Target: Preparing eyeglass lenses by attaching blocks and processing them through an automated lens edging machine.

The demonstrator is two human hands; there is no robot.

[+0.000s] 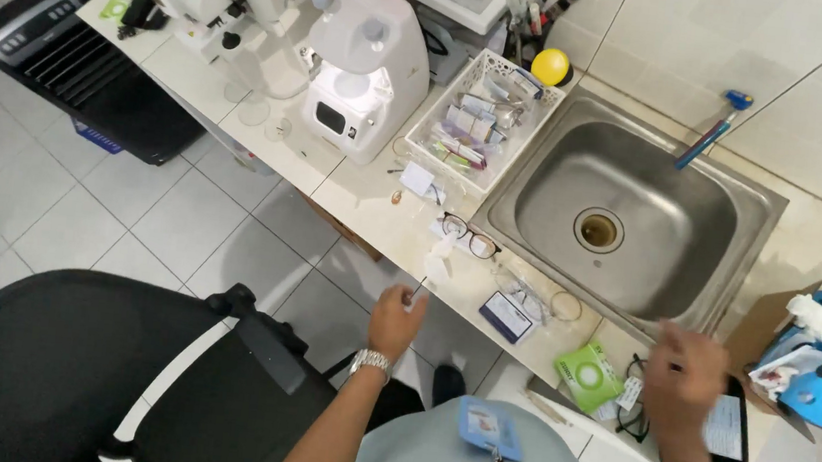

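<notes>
**Hands at a crowded optical bench**

Head view: a tiled room, with a white counter (374,202) running from the upper left down to the lower right and a steel sink (623,221) set into it right of centre. A black chair (66,369) fills the lower left.

The left hand (396,322), low at centre, is pinched narrow around a thin tool (418,287) whose tip points up toward a scrap of white tissue (440,259). Just above that lie dark glasses (469,235); a clear pair (525,294) rests near the sink's lower corner, beside a small card (506,317).

The right hand (684,376), lower right, is blurred, so I cannot tell whether it grips anything. Under it sit a phone (728,432), black frames (634,418) and a green packet (588,374).

Risks, as I judge them: the counter edge is cluttered, so a sweeping right hand could knock the frames or phone to the floor. The thin tool could slip and scratch a lens, and small parts could roll into the sink drain.
</notes>
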